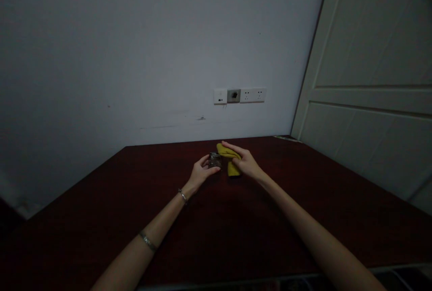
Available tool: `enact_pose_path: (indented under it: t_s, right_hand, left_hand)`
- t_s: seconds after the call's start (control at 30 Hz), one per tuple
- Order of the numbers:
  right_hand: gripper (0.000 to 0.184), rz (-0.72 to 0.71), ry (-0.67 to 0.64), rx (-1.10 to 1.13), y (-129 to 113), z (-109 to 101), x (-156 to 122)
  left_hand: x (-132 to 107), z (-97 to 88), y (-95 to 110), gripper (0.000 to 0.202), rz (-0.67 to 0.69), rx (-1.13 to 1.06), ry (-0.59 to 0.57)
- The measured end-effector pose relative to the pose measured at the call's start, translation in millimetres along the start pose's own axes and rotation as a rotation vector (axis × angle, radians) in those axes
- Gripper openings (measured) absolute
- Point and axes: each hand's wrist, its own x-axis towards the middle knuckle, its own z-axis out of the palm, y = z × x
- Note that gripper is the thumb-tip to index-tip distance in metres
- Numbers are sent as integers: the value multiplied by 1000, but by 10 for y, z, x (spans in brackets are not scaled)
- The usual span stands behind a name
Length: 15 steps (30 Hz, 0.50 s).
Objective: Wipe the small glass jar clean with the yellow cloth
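Observation:
Over the far middle of the dark red table, my left hand (200, 173) is closed around a small dark glass-like object (215, 160), with the thumb along its lower edge and fingers behind its left side. Its exact kind is too dim to make out; it looks like a small jar or cup. My right hand (247, 163) grips a folded yellow cloth (233, 169), whose loose end hangs below the fingers. The cloth's upper left part is against or very near the upper right of the glass-like object; I cannot tell whether they touch.
The dark red tabletop (209, 232) reaches back to a pale wall (151, 48). Wall sockets (252, 95) sit above its back edge. A pale panelled door (371, 66) stands along the right side. A thin strip (286, 139) lies at the back right corner.

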Motion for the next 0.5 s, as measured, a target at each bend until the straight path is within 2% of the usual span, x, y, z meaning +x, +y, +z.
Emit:
enact_pose_path:
  t_s: [0.17, 0.27, 0.4, 0.5]
  right_hand:
    - [77, -222, -167, -224, 20, 125, -65]
    - [76, -290, -231, -310, 1, 152, -100]
    - [76, -311, -301, -302, -50, 166, -108]
    - [77, -232, -252, -187, -56, 145, -80]
  left_hand:
    - [-12, 9, 17, 63, 6, 24, -6]
    - [-1, -26, 25, 60, 10, 32, 11]
    - [26, -79, 12, 61, 19, 17, 52]
    - [35, -84, 6, 61, 23, 14, 36]
